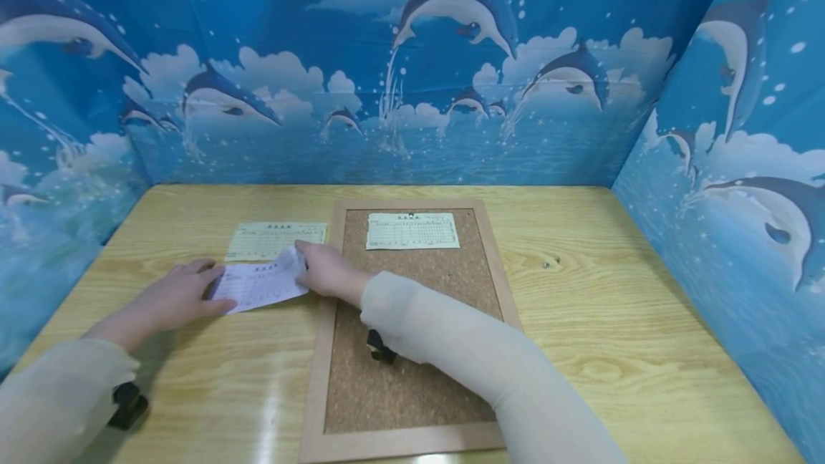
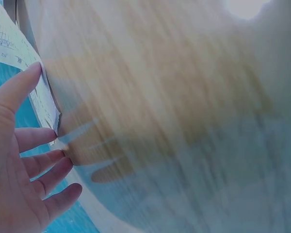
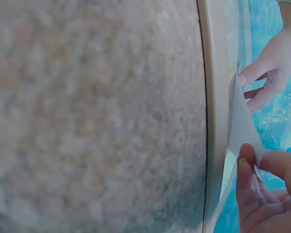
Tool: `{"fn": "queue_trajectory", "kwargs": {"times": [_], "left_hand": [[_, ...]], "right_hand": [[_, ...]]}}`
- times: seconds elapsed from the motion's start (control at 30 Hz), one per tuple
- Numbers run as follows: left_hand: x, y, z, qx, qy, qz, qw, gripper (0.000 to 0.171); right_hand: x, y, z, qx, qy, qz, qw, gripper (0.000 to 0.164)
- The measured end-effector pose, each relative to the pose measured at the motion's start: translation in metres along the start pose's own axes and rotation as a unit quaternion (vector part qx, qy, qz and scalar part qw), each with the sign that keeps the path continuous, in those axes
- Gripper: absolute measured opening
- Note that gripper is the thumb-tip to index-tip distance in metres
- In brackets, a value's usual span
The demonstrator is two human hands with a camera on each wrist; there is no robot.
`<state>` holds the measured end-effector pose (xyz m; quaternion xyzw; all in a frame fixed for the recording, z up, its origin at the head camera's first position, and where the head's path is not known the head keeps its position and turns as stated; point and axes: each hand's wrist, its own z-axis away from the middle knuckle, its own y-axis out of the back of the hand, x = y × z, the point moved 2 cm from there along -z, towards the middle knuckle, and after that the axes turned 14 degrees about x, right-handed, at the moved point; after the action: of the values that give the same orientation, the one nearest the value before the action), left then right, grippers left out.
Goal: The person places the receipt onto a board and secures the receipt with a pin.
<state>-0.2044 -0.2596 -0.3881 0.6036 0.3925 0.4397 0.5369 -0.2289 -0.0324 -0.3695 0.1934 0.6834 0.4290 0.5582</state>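
Observation:
A white printed slip (image 1: pixel 254 291) lies between my two hands at the left of the table, its right end lifted. My right hand (image 1: pixel 331 272) pinches that raised corner between thumb and fingers, which shows in the right wrist view on the slip (image 3: pixel 243 124). At the slip's left edge is my left hand (image 1: pixel 174 299), fingers loosely extended, with thumb and fingertips touching the edge. A pale green printed slip (image 1: pixel 258 238) lies just behind the white one, partly overlapped by it in the head view.
A wood-framed cork board (image 1: pixel 387 399) lies right of the slips, under my right forearm. Another green slip (image 1: pixel 412 232) is on its upper part, with a pushpin (image 1: pixel 411 215) at the top edge. Small pins (image 1: pixel 546 265) lie on the table (image 1: pixel 599 306). A dolphin-print curtain (image 1: pixel 290 142) surrounds the table.

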Motion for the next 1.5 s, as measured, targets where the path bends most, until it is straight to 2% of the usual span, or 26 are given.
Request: {"fn": "queue_trajectory", "kwargs": {"times": [0.17, 0.37, 0.5, 0.6, 0.7, 0.93, 1.03, 1.23, 1.5], "left_hand": [[0.002, 0.001, 0.001, 0.008, 0.000, -0.002, 1.0000, 0.090], [0.001, -0.002, 0.000, 0.012, 0.011, 0.007, 0.9998, 0.094], [-0.001, -0.002, 0.000, 0.017, 0.022, 0.036, 0.9990, 0.094], [-0.004, -0.001, -0.001, 0.028, 0.024, 0.073, 0.9967, 0.087], [-0.007, -0.001, -0.003, 0.036, 0.033, 0.123, 0.9912, 0.078], [-0.017, 0.002, -0.002, 0.036, 0.109, 0.227, 0.9671, 0.061], [-0.019, 0.003, -0.002, 0.037, 0.130, 0.260, 0.9561, 0.051], [-0.020, 0.003, -0.001, 0.013, 0.181, 0.308, 0.9339, 0.048], [-0.017, 0.005, 0.001, 0.009, 0.185, 0.331, 0.9253, 0.046]], "right_hand": [[0.008, 0.002, -0.001, 0.014, -0.035, -0.074, 0.997, 0.065], [0.016, 0.002, -0.003, 0.018, -0.051, -0.094, 0.994, 0.050], [0.020, 0.004, -0.002, 0.022, -0.065, -0.137, 0.988, 0.041], [0.023, 0.005, -0.002, 0.021, -0.078, -0.164, 0.983, 0.039], [0.025, 0.005, -0.001, 0.023, -0.084, -0.197, 0.977, 0.037], [0.030, 0.005, 0.000, 0.042, -0.094, -0.280, 0.955, 0.017], [0.031, 0.005, 0.001, 0.043, -0.091, -0.289, 0.952, 0.012], [0.033, 0.005, 0.003, 0.039, -0.095, -0.290, 0.952, 0.015], [0.036, 0.006, 0.005, 0.036, -0.104, -0.287, 0.952, 0.014]]}}
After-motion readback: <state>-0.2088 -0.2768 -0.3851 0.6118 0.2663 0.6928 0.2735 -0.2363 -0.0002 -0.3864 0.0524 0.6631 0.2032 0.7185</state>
